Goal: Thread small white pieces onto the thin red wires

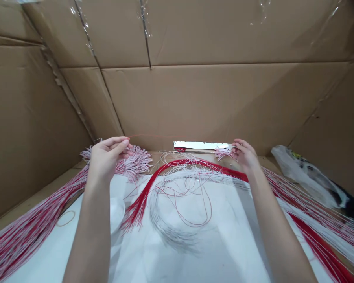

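Left hand (107,152): grip pinched on thread (153,135), left of red bundle's arch (148,186)
Right hand (247,158): grip closed, seemingly on thread, over bundle's right side
Thread axis: crosswise between hands, above bundle

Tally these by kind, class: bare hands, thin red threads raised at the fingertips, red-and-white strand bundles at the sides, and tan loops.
Hands: 2 (left hand, right hand)
Raised thread: 1
Red-and-white bundles: 2 (left bundle, right bundle)
Tan loop: 1
Total: 6
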`<state>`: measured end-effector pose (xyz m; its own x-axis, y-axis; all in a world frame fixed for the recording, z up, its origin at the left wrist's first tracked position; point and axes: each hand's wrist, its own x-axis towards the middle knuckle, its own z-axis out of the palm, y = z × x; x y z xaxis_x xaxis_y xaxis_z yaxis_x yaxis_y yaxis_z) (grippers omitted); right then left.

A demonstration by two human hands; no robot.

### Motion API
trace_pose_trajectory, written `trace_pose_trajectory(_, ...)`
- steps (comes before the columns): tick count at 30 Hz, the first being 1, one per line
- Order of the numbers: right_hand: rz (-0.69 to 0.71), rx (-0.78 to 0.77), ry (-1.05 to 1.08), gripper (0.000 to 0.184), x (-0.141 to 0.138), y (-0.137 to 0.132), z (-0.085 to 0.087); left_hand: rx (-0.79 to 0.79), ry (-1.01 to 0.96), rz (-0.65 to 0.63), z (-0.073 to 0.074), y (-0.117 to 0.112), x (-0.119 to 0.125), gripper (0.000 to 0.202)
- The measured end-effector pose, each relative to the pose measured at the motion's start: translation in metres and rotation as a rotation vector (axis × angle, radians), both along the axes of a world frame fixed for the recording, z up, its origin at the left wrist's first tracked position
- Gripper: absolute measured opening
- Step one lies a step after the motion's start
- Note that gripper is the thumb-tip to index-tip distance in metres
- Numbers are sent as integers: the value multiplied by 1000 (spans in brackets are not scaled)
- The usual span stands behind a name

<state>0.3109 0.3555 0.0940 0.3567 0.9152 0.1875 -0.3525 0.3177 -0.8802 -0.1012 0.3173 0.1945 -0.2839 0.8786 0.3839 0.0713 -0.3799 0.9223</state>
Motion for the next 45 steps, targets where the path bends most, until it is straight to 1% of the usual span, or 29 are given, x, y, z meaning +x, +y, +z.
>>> trace_pose_trajectory(3,-9,-35,-27,30,-1,2,-4,34,-96,-5,-1,3,-2,19)
trace_pose_trajectory(5,-111,-22,-123,30,-6,2,-1,44,-155,0,-1,2,-1,19)
trace_pose_trajectory(6,-191,8,-207,29,-12,0,2,46,-178,-1,0,2,1,20)
trace_pose_trajectory(7,-294,71,-317,28,-20,-4,8,49,-194,-3,0,0,4,20)
trace_pose_trajectory(8,-354,145,-444,27,-32,-10,15,50,-200,-10,0,-1,8,20)
trace_pose_trajectory(9,-360,220,-555,26,-45,-20,23,52,-200,-19,-1,-2,12,21)
trace_pose_trajectory(10,-302,292,-670,25,-61,-31,31,52,-199,-35,-1,-4,17,21)
trace_pose_trajectory(11,-197,369,-797,25,-78,-44,38,47,-197,-53,-2,-5,21,22)
trace_pose_trajectory(12,-62,442,-926,27,-95,-58,44,41,-191,-71,-3,-6,25,23)
trace_pose_trajectory(14,209,568,-1143,39,-128,-84,50,31,-169,-100,-4,-9,32,25)
trace_pose_trajectory(15,280,623,-1250,44,-143,-96,50,29,-158,-110,-5,-10,35,25)
trace_pose_trajectory(16,311,685,-1347,45,-156,-105,48,31,-150,-117,-5,-11,37,25)
trace_pose_trajectory(17,320,749,-1406,45,-167,-112,45,34,-147,-124,-5,-12,38,25)
trace_pose_trajectory(18,296,808,-1421,44,-175,-118,42,39,-150,-130,-5,-12,39,25)
trace_pose_trajectory(21,194,917,-1374,32,-190,-130,36,59,-180,-153,-5,-14,42,24)
trace_pose_trajectory(24,136,948,-1328,25,-194,-139,34,74,-199,-177,-6,-16,47,23)
trace_pose_trajectory(26,136,953,-1334,28,-195,-143,34,73,-200,-194,-7,-18,50,21)
trace_pose_trajectory(30,138,931,-1382,33,-197,-144,30,63,-210,-227,-8,-22,55,18)
trace_pose_trajectory(32,71,913,-1375,35,-198,-140,28,57,-206,-240,-7,-23,55,17)
trace_pose_trajectory(33,-11,897,-1336,38,-198,-137,28,55,-201,-244,-7,-23,55,16)
trace_pose_trajectory(35,-245,810,-1220,49,-194,-129,29,57,-191,-252,-6,-25,55,15)
trace_pose_trajectory(37,-465,634,-1143,63,-187,-118,32,72,-180,-255,-3,-28,54,14)
trace_pose_trajectory(38,-526,531,-1143,66,-181,-110,33,83,-175,-254,-1,-30,54,13)
trace_pose_trajectory(39,-549,443,-1135,66,-173,-102,35,96,-173,-251,1,-32,53,13)
trace_pose_trajectory(40,-535,372,-1129,61,-164,-93,37,114,-176,-245,4,-34,51,12)
trace_pose_trajectory(41,-475,313,-1135,50,-154,-84,38,141,-186,-233,7,-36,49,10)
trace_pose_trajectory(43,-256,185,-1112,23,-131,-67,40,216,-240,-184,14,-39,41,6)
trace_pose_trajectory(44,-154,101,-1065,24,-118,-60,40,258,-286,-139,19,-41,35,3)
trace_pose_trajectory(45,-88,28,-1003,27,-106,-53,40,285,-341,-85,23,-42,29,4)
